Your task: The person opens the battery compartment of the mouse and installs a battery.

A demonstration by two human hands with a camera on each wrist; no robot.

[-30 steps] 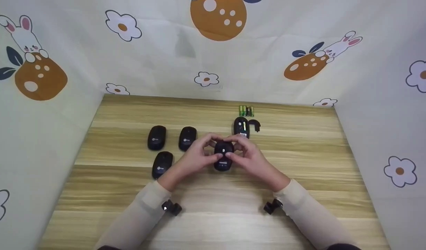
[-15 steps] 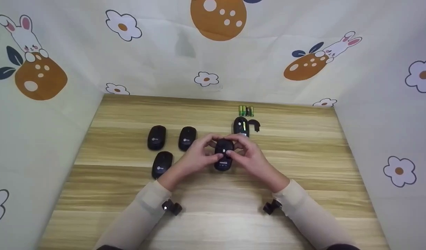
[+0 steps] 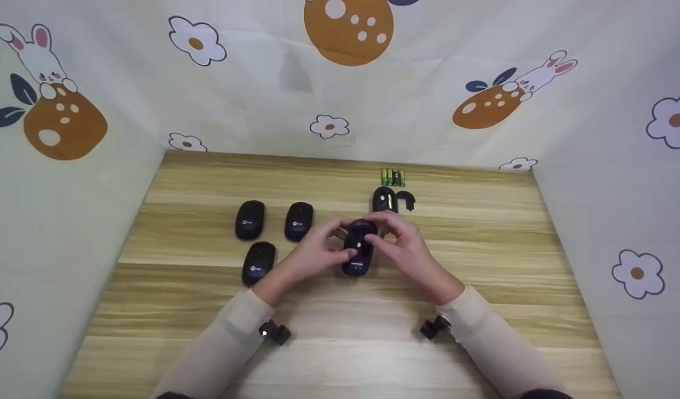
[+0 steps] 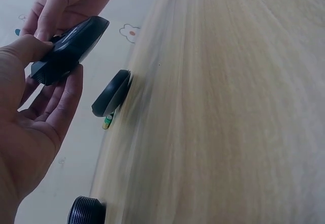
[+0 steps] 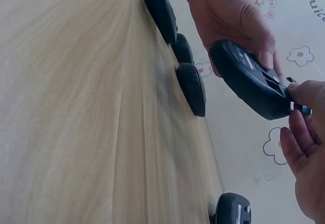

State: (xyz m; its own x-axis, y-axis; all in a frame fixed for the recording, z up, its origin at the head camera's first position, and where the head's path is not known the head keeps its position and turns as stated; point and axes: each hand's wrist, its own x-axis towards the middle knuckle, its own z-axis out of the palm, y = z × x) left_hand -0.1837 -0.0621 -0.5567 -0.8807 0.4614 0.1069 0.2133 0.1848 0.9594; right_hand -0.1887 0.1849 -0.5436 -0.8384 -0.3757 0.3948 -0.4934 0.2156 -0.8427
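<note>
My left hand [image 3: 322,246] grips a black computer mouse [image 3: 357,268], its underside turned up and held above the wooden table. In the right wrist view the left thumb presses on the label side of the mouse [image 5: 244,79], and an opened slot shows near its end. My right hand [image 3: 403,245] pinches a dark curved battery cover [image 5: 306,110] between thumb and fingers, right at that end of the mouse. Part of the cover is hidden behind the right fingers. Just beyond the hands lies another upturned mouse [image 3: 383,198] with a battery in its bay.
Three black mice, a left one [image 3: 250,220], a middle one [image 3: 299,221] and a nearer one [image 3: 259,263], lie logo side up on the table [image 3: 340,354]. A loose cover [image 3: 407,199] and several green batteries [image 3: 393,177] sit towards the patterned back cloth [image 3: 251,111].
The right thumb has slid up and away from the left thumb, and the cover has lifted at the far end of the mouse. The left hand stays about where it was.
</note>
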